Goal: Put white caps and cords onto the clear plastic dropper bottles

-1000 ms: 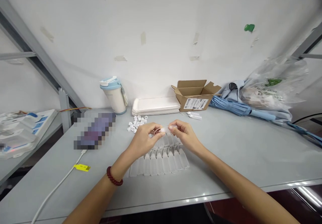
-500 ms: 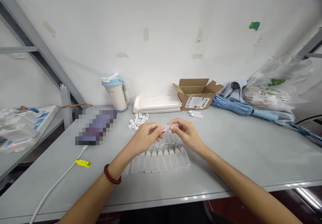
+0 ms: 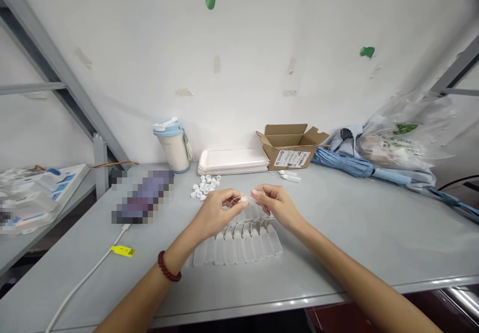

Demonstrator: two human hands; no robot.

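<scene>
The left hand (image 3: 215,213) pinched the white end of a small bottle (image 3: 244,199) between thumb and fingers, a thin curved tube showing beside them. The right hand (image 3: 279,203) gripped the same bottle's clear part from the right, its fingers covering most of it. The bottle was held above the middle of the grey table (image 3: 355,233), over a far group of bottles (image 3: 245,215) partly hidden by the hands. A near row of bottles (image 3: 239,249) lay side by side, necks pointing to the far side. White caps (image 3: 204,188) sat in a loose pile to the far left of the hands. Farther back, a stack of white trays (image 3: 234,161) stood just left of an open cardboard box (image 3: 294,157).
</scene>
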